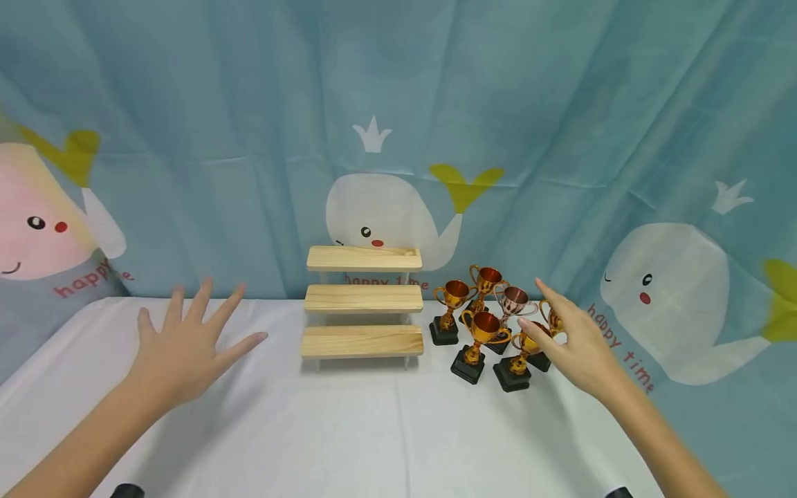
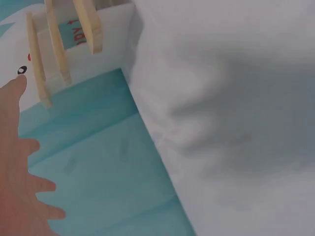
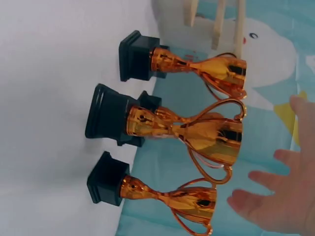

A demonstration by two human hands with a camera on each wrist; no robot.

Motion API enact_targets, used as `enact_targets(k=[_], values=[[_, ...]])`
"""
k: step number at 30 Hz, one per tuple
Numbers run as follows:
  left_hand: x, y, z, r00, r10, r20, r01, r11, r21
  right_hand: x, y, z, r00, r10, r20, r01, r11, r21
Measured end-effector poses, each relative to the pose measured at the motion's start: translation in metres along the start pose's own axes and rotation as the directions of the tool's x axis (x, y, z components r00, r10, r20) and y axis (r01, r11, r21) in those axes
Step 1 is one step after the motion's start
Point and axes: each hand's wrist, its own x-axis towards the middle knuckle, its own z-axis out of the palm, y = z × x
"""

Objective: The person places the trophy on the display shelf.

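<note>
My left hand (image 1: 180, 349) hovers over the white cloth left of a wooden shelf, fingers spread, holding nothing. At the right, my right hand (image 1: 575, 349) reaches over the trophy cups, fingers extended and nothing gripped. Several small trophies stand upright in a cluster, most of them gold, such as the front trophy (image 1: 483, 328), with one rosier trophy (image 1: 514, 302) among them. Each has two handles and a black square base. The right hand partly hides the rightmost trophy (image 1: 553, 318). In the right wrist view my fingers (image 3: 261, 204) are beside the trophy rims.
The three-tier shelf (image 1: 362, 342) with pale wooden boards stands mid-table against a blue curtain (image 1: 249, 104) printed with whales. White cloth (image 1: 349, 436) covers the table. The curtain wraps round the back and both sides.
</note>
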Motion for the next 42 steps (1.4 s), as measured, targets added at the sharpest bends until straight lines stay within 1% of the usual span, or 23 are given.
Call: enact_targets(k=[3, 7, 11, 15, 17, 21, 24, 27, 30, 33, 36, 39, 42], values=[[0.001, 0.007, 0.006, 1.000, 0.004, 0.013, -0.004, 0.999, -0.050, -0.002, 0.001, 0.003, 1.000, 0.011, -0.010, -0.010, 0.999, 0.047], [0.001, 0.017, 0.014, 1.000, 0.022, 0.011, -0.020, 0.996, -0.090, -0.003, 0.003, 0.007, 0.999, 0.018, -0.045, -0.014, 0.995, 0.097], [0.002, 0.027, 0.024, 0.999, 0.047, -0.006, -0.047, 0.990, -0.133, -0.004, 0.007, 0.010, 0.994, 0.022, -0.108, -0.006, 0.990, 0.144], [0.002, 0.035, 0.033, 0.998, 0.055, -0.021, -0.059, 0.973, -0.223, -0.008, 0.009, 0.012, 0.985, 0.030, -0.168, -0.001, 0.985, 0.171], [0.002, 0.037, 0.038, 0.998, 0.057, -0.018, -0.060, 0.962, -0.267, -0.009, 0.010, 0.013, 0.983, 0.041, -0.177, -0.008, 0.983, 0.183], [0.001, 0.042, 0.045, 0.999, 0.047, 0.012, -0.039, 0.931, -0.364, -0.012, 0.014, 0.017, 0.984, 0.057, -0.167, -0.026, 0.983, 0.184], [0.000, 0.045, 0.051, 0.999, 0.043, 0.019, -0.030, 0.896, -0.443, -0.014, 0.018, 0.020, 0.984, 0.058, -0.166, -0.027, 0.983, 0.184], [-0.001, 0.050, 0.058, 0.999, 0.049, -0.003, -0.043, 0.863, -0.504, -0.014, 0.021, 0.023, 0.984, 0.058, -0.168, -0.021, 0.977, 0.214], [-0.001, 0.054, 0.064, 0.998, 0.048, -0.031, -0.057, 0.841, -0.538, -0.015, 0.024, 0.026, 0.986, 0.063, -0.155, -0.023, 0.968, 0.248], [-0.002, 0.058, 0.069, 0.998, 0.034, -0.055, -0.059, 0.823, -0.565, -0.014, 0.026, 0.029, 0.989, 0.085, -0.121, -0.051, 0.964, 0.260], [-0.002, 0.061, 0.073, 0.997, 0.015, -0.071, -0.054, 0.793, -0.607, -0.014, 0.027, 0.032, 0.991, 0.114, -0.076, -0.090, 0.960, 0.266], [-0.002, 0.064, 0.075, 0.998, -0.012, -0.060, -0.029, 0.760, -0.649, -0.014, 0.028, 0.032, 0.991, 0.126, -0.040, -0.109, 0.954, 0.281], [-0.002, 0.067, 0.076, 0.998, -0.052, -0.029, 0.019, 0.731, -0.683, -0.014, 0.030, 0.033, 0.993, 0.119, -0.011, -0.110, 0.947, 0.303]])
